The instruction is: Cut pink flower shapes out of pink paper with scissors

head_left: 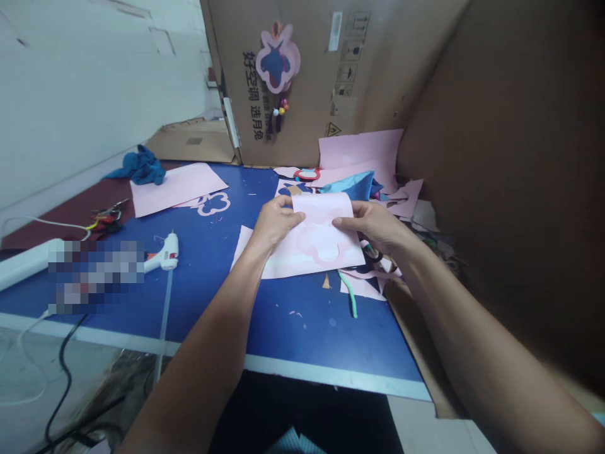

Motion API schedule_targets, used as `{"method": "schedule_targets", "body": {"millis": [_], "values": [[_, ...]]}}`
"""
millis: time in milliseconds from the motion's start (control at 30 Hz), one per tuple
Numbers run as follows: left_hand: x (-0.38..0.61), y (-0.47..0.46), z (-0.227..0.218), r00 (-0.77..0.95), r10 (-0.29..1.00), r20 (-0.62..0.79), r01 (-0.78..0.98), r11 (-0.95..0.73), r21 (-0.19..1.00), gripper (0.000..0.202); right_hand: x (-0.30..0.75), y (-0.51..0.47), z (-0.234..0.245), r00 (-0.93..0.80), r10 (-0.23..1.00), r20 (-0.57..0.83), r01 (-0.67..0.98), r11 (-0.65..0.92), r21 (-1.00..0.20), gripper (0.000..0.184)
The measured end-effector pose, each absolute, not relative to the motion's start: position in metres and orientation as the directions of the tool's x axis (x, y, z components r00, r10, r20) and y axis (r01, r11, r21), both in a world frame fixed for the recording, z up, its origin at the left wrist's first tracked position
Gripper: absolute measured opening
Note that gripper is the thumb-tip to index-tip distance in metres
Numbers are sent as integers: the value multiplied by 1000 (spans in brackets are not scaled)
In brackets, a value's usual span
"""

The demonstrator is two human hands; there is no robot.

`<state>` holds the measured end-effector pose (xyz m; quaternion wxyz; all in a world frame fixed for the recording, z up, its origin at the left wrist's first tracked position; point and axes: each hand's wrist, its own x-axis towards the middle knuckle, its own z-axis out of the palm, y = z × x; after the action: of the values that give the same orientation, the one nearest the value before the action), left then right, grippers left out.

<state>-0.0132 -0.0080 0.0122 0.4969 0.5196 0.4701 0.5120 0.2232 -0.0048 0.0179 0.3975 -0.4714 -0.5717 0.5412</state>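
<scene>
A: Blue table (293, 315), with a cardboard box (378, 75) stood behind it. A pink sheet (324, 221) is held low over the table's middle. It is pinched near its top corners, by the left hand (274, 224) at the left edge and the right hand (373, 227) at the right, fingers closed on paper.

B: Risk?

A: A crease or tear at the flower outline is judged likely if the pinches are pulled unevenly. Scraps (359, 287) beneath could be swept off by a forearm.

B: Count?

A: Two hands, one glue gun (163, 255), one blue cloth (139, 167) and one flower ornament (278, 60) are noted. At least three other pink sheets (174, 186) are seen.
</scene>
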Motion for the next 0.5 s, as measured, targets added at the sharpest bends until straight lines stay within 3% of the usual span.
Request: {"method": "schedule_targets", "body": {"millis": [500], "values": [[-14, -14, 20, 99, 994, 51, 52, -57, 997, 33, 223, -5, 19, -240, 970, -37, 112, -10, -994, 34]]}}
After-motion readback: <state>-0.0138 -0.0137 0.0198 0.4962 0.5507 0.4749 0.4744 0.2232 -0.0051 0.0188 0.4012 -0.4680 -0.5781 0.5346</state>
